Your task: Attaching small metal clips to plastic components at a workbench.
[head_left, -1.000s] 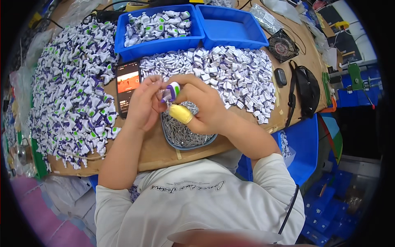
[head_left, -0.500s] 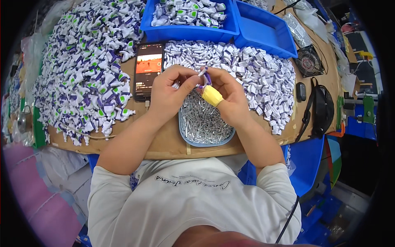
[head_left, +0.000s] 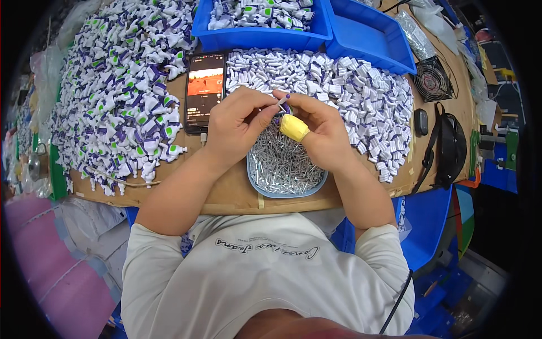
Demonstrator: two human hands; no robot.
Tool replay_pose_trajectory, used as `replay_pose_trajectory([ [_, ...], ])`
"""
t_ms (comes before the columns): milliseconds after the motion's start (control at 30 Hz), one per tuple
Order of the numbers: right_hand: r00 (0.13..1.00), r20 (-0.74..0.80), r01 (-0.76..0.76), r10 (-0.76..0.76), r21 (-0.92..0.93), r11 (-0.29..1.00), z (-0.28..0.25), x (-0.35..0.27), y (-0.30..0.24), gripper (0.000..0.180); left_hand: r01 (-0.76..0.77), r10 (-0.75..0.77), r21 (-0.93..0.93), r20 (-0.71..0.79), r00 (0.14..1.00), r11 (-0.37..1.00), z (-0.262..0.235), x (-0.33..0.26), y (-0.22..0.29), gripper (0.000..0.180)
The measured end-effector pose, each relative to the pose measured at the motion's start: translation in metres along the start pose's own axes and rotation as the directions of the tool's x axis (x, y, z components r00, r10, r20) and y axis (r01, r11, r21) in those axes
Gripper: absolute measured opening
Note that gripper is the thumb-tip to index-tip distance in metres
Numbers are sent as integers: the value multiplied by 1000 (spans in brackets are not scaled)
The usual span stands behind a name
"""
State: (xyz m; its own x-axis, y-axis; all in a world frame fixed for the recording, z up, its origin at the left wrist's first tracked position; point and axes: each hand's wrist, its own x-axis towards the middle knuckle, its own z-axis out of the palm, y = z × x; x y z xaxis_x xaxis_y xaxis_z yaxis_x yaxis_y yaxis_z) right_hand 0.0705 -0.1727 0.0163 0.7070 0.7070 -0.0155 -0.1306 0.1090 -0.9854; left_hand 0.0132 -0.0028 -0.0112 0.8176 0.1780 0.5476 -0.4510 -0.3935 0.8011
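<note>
My hands meet over a light blue tray (head_left: 285, 195) of loose silver metal pins (head_left: 288, 166). My left hand (head_left: 236, 121) pinches a small white plastic piece (head_left: 282, 102) with a purple tip. Closed on a small purple plastic part (head_left: 286, 108) is my right hand (head_left: 324, 133), its thumb wrapped in yellow tape (head_left: 294, 128). The two pieces touch or nearly touch; the fingers hide most of them. Just beyond the hands spreads a heap of small white and purple plastic pieces (head_left: 361, 101).
A large pile of white, purple and green nozzle-like parts (head_left: 118, 107) covers the left side. A phone (head_left: 204, 104) lies beside it. Two blue bins (head_left: 265, 39) (head_left: 367, 34) stand at the back. To the right are a small fan (head_left: 433, 79), a black case (head_left: 420, 122) and a black pouch (head_left: 450, 144).
Both hands stay together over the tray. The white piece in the fingers has turned, its purple tip now pointing up to the right. The whole view has shifted slightly.
</note>
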Motion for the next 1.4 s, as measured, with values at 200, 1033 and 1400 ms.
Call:
replay_pose_trajectory([
  [200, 996, -55, 73, -74, -32, 997, 2, 1, 3, 40, 483, -416, -427, 246, 876, 764, -1, -4, 4, 27],
  [1033, 999, 12, -51, 53, -88, 995, 14, -10, 8, 28, 451, -470, -864, 309, 827, 225, 7, -4, 9, 26],
  [1400, 999, -25, -48, 42, -388, 920, 18, -17, -7, 24, 467, -416, -864, 361, 834, 187, 3, -5, 9, 26],
])
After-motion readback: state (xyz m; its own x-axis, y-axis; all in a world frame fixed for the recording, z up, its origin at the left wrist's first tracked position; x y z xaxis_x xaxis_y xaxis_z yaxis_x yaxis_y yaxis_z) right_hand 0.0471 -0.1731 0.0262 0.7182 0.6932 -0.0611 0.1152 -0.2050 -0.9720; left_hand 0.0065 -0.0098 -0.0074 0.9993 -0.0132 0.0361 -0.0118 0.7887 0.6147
